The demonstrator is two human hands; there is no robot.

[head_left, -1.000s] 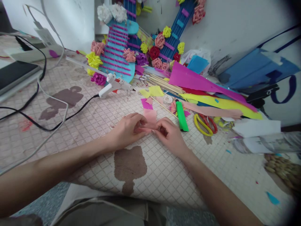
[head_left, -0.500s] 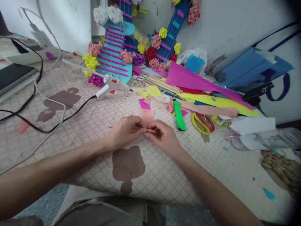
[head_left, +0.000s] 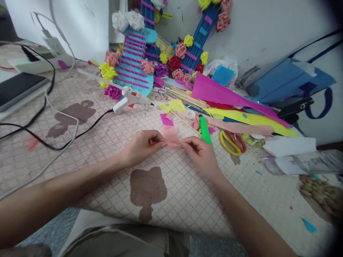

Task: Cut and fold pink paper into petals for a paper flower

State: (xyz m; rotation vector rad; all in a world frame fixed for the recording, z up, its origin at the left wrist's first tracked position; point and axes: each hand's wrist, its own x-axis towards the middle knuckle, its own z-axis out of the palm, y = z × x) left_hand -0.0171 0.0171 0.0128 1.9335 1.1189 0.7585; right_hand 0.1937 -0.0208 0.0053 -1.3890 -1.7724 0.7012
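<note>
My left hand (head_left: 143,145) and my right hand (head_left: 201,156) each pinch one end of a small folded pink paper strip (head_left: 172,144), held just above the quilted pink cloth (head_left: 112,135). Both hands are closed on it, fingertips facing each other. A loose pink paper piece (head_left: 169,133) lies right behind the strip, with a magenta scrap (head_left: 166,120) beyond it. A green marker (head_left: 205,130) lies just beyond my right hand.
A white glue gun (head_left: 128,99) with a black cord (head_left: 80,134) lies ahead left. Yellow and red scissors (head_left: 232,141), wooden sticks (head_left: 184,95), coloured foam sheets (head_left: 227,96) and blue guitar-shaped crafts (head_left: 134,67) with paper flowers crowd the back. A power strip (head_left: 34,59) sits far left.
The hands have drawn slightly apart, stretching the pink strip between them; the right hand moved a little right. The view shifted slightly.
</note>
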